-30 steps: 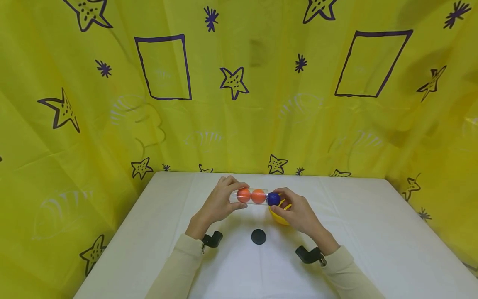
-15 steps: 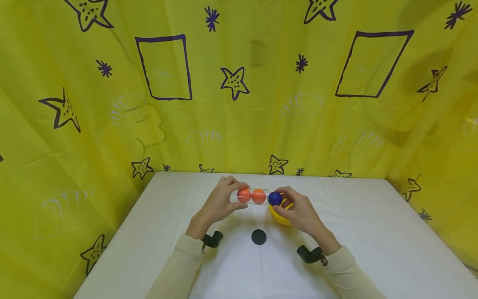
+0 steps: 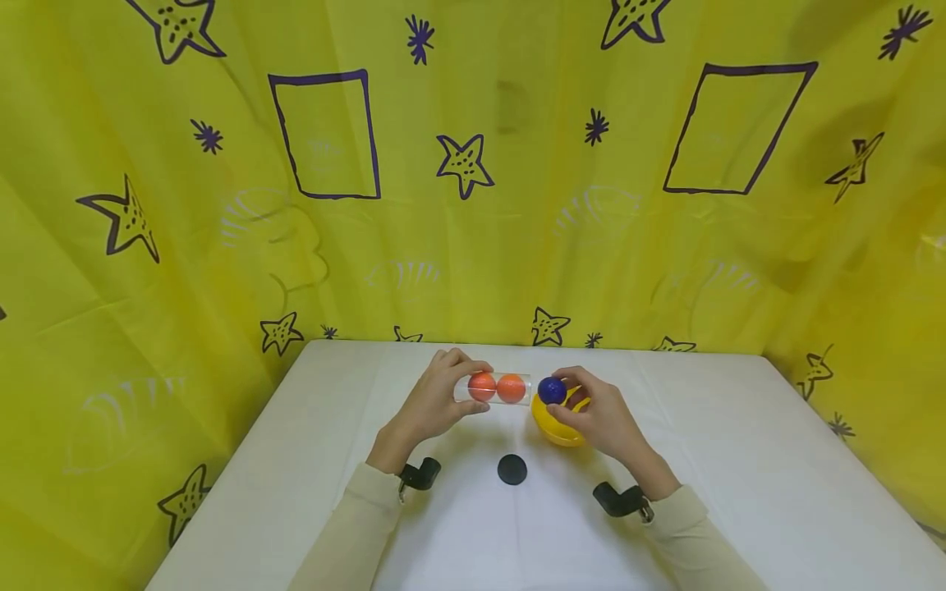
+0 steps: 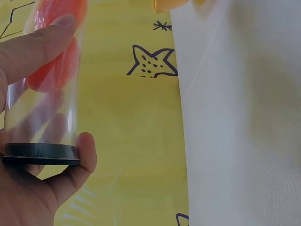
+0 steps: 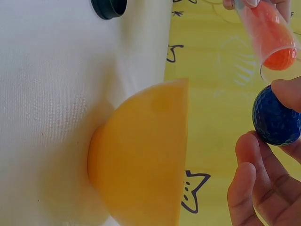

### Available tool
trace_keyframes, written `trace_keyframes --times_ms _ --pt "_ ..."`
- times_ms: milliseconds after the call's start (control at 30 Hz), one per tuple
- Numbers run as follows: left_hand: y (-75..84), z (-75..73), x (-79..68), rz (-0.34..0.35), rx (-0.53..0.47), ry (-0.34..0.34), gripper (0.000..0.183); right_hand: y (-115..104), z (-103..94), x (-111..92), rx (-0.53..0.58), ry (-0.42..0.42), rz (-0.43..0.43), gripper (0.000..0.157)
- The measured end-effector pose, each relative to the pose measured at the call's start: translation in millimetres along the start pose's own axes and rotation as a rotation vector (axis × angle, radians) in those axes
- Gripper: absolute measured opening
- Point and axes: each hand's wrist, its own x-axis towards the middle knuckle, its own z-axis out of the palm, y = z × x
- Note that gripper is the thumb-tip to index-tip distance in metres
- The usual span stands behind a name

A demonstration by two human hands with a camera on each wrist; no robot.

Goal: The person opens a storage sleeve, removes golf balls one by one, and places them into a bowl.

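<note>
My left hand [image 3: 432, 400] grips a clear plastic tube [image 3: 461, 391] that lies nearly level above the table. Two orange balls [image 3: 511, 388] sit inside it, and a black cap [image 4: 41, 151] covers its left end. The tube's right end is uncovered. My right hand [image 3: 602, 417] pinches a dark blue dimpled golf ball [image 5: 275, 117] between thumb and fingers, a little apart from that uncovered end. Beneath the ball and right hand stands a yellow bowl [image 5: 146, 155], partly hidden by the hand in the head view; its inside cannot be made out.
A round black cap [image 3: 512, 469] lies on the white table [image 3: 458, 525] in front of the bowl. A yellow curtain [image 3: 502, 246] with drawn stars and squares hangs behind and at both sides. Each wrist wears a black camera mount [image 3: 421, 474].
My right hand has drawn the blue golf ball rightward, from the tube's uncovered end to a small gap away. The left hand and the tube have stayed nearly still.
</note>
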Motion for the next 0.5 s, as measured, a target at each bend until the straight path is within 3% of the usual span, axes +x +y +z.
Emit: trace_keyframes --times_ms 500 --pt "-2.7 0.4 -0.1 0.007 -0.008 0.002 0.048 23 -9.8 3 0.008 -0.004 0.016 0.047"
